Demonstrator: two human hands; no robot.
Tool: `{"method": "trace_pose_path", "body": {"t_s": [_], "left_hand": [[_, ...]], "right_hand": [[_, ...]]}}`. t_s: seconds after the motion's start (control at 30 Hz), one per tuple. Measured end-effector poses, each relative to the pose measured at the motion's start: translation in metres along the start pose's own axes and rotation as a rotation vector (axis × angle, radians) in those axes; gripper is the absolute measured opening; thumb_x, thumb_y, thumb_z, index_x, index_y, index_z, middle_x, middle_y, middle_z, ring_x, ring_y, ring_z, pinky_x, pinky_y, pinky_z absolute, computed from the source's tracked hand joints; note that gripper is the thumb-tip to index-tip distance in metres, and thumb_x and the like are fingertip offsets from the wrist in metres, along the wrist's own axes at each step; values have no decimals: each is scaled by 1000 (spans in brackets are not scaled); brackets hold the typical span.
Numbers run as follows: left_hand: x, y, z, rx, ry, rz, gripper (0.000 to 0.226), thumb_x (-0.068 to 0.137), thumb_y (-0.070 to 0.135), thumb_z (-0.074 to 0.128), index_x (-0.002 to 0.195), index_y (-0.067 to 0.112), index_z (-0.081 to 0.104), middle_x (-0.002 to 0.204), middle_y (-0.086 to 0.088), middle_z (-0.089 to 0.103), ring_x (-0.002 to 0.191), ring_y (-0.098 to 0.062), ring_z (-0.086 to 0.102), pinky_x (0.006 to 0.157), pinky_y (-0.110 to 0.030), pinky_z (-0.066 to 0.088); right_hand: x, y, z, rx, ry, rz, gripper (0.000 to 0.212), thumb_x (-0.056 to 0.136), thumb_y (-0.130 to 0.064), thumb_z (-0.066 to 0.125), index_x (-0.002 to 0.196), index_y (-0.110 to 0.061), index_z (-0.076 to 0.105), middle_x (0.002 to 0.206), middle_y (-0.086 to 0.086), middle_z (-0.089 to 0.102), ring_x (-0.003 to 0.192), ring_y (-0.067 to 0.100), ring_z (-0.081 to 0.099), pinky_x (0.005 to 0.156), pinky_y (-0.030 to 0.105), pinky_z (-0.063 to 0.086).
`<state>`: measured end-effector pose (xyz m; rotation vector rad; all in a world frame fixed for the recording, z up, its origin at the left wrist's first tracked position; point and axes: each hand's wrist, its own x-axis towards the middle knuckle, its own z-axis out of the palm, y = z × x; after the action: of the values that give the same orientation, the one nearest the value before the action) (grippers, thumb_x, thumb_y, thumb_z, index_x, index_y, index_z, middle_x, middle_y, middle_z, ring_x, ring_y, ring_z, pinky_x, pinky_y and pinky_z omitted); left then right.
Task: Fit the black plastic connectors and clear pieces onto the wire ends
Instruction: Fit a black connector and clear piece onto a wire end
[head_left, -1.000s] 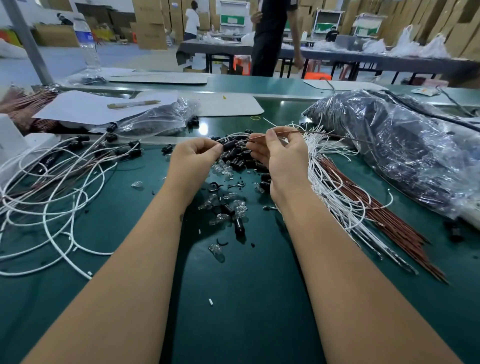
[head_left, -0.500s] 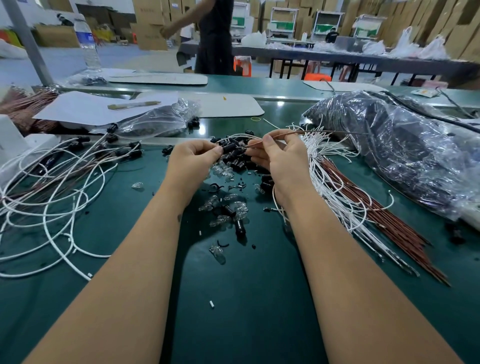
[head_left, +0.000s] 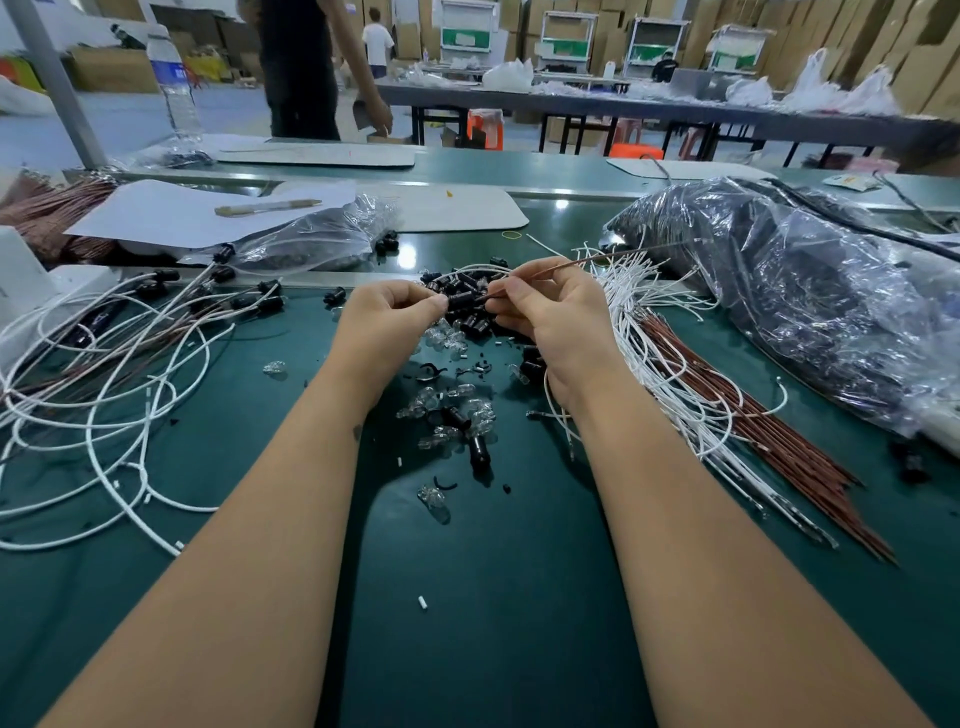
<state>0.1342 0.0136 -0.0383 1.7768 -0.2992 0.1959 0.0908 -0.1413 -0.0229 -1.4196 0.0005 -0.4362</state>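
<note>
A: Holding a black connector (head_left: 461, 300) in the left hand (head_left: 387, 322), fingers closed around it, above the middle of the green table (head_left: 493, 597).

B: And pinching a thin brown wire (head_left: 597, 258) in the right hand (head_left: 553, 317), thumb and forefinger narrow on it, near its end. Pointing that end to the mouth of the connector, the rest running up and to the far right.

A: Whether already inside or only touching: not possible to tell, too small between the fingertips.

B: Probably pushing in now. Risking to bend the wire, being thin and soft-looking, if pressing at an angle. Also slipping: the connector looking smooth, hard, a short cylinder.

A: Lying just under the hands, a pile of black connectors (head_left: 470, 325), and nearer, clear pieces (head_left: 457, 415), small, glassy, rounded like tiny bulbs. Easy to knock away with a wrist, possibly rolling off.

B: One clear piece (head_left: 434, 500) lying apart already, nearer on the table. Small black broken-looking bits around too.

A: On the right, a bundle of white wires (head_left: 670, 374) together with straight brown ones, stiff-looking. On the left, finished wires (head_left: 104, 364) in loose loops, black caps on the far ends.

B: Risking to tangle, pulling one wire from the bundle and dragging the neighbours.

A: Far right, a crinkled plastic bag (head_left: 810, 301), shiny, full of dark parts.
</note>
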Motion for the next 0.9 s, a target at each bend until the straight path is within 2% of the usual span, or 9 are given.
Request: {"method": "trace_pose_path", "body": {"t_s": [0.2,0.27,0.37,0.5,0.6,0.67,0.73,0.83,0.9], "left_hand": [[-1,1,0,-23,-9,-5,20,89,20,65,70,23,67,45,18,51,41,4,42,43,-8,36],[-1,2,0,-73,-18,-13,19,89,20,66,71,24,67,51,18,55,45,4,43,45,-10,38],[-1,3,1,-69,-31,-9,16,88,24,67,72,27,68,65,10,58,55,-1,46,51,-12,42],[-4,5,3,-27,-13,85,12,89,19,67,78,21,69,66,5,59,53,1,47,53,-10,41],[-5,8,4,38,12,177,8,89,16,67,82,18,69,69,1,62,57,-2,51,58,-13,44],[-7,11,5,26,-36,179,6,86,10,70,87,15,70,76,0,68,65,-3,58,66,-13,50],[-9,13,6,3,-89,179,14,83,2,72,92,12,70,83,-3,71,69,0,63,72,-13,52],[-7,11,3,223,54,289,10,86,6,69,94,11,72,81,0,68,71,0,59,69,-16,47],[-3,7,-3,536,262,324,10,90,14,65,98,12,71,94,-3,68,93,-17,56,82,-33,42]], "right_hand": [[0,2,2,51,7,25,7,91,3,59,90,-4,60,81,11,71,70,18,69,70,28,58],[0,3,3,10,25,33,7,90,2,62,87,-5,62,78,8,69,69,16,68,70,25,58],[-1,4,6,-77,-7,43,8,89,-3,65,83,-8,65,77,6,67,68,14,66,67,22,55],[-2,5,9,-91,-48,62,4,93,-7,60,94,-10,63,82,5,67,62,9,64,62,21,53],[-3,4,9,-91,-96,64,7,92,-12,63,98,-14,63,81,2,68,62,8,62,62,24,52],[-4,4,9,-99,-106,47,5,90,-10,65,95,-13,65,76,1,68,61,9,61,61,22,52],[-3,4,10,-100,-74,36,3,90,-8,65,89,-11,66,71,2,67,59,9,61,58,20,51],[0,2,6,-4,18,48,4,90,-6,64,88,-9,66,72,2,67,59,8,61,58,19,51],[3,0,-1,116,79,66,4,91,-6,64,88,-9,65,73,3,67,61,10,61,60,20,52]]}}
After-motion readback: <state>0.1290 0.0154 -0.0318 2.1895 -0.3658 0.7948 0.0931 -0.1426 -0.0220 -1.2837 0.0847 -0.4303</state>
